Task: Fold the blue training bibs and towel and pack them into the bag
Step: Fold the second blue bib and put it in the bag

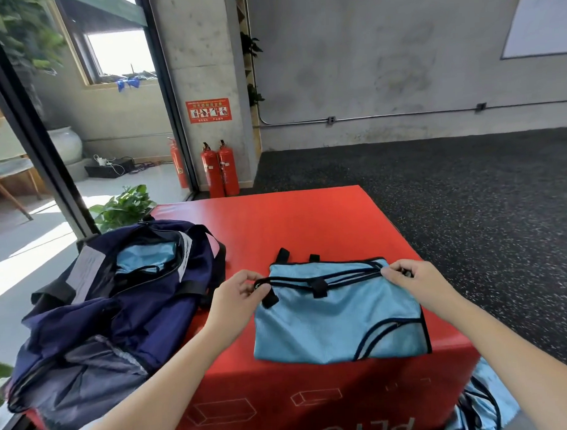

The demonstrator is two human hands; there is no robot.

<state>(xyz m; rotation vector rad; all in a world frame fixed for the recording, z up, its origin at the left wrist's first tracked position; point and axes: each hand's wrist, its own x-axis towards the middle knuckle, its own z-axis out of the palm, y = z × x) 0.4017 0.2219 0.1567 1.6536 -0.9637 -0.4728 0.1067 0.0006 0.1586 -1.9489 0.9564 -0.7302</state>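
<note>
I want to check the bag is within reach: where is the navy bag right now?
In the head view the navy bag lies open at the left end of the red box, just left of the left hand and the bib being folded.

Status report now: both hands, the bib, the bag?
Left hand and right hand pinch the bib at its top edge. Bib folded on red box. Bag open, nothing blocking.

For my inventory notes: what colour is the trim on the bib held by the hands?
Black or very dark trim on the light blue bib, seen in the head view.
</note>
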